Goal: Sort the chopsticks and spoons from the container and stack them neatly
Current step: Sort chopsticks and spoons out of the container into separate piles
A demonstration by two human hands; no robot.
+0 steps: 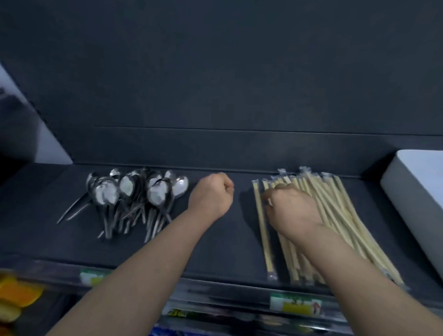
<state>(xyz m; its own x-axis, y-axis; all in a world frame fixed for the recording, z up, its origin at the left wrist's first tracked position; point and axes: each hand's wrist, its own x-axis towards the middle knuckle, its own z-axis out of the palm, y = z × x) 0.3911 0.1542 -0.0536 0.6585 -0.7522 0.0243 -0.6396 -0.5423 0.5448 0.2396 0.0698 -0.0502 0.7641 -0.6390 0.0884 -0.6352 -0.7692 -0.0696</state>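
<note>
A heap of metal spoons (135, 192) lies on the dark counter (211, 251) at the left, bowls to the back and handles fanned toward me. At the right lies a pile of pale wooden chopsticks (340, 223) in clear wrappers, with one wrapped pair (263, 235) slightly apart on its left side. My right hand (292, 209) is on the far left part of that pile, its fingers curled round some chopsticks. Between the two heaps my left hand (211, 195) is a closed fist above the counter, with nothing visible in it.
A white rectangular container (417, 201) stands at the right edge of the counter. A dark wall rises behind. Below the front edge are shelves with price labels (295, 303) and orange packets (9, 295) at the lower left.
</note>
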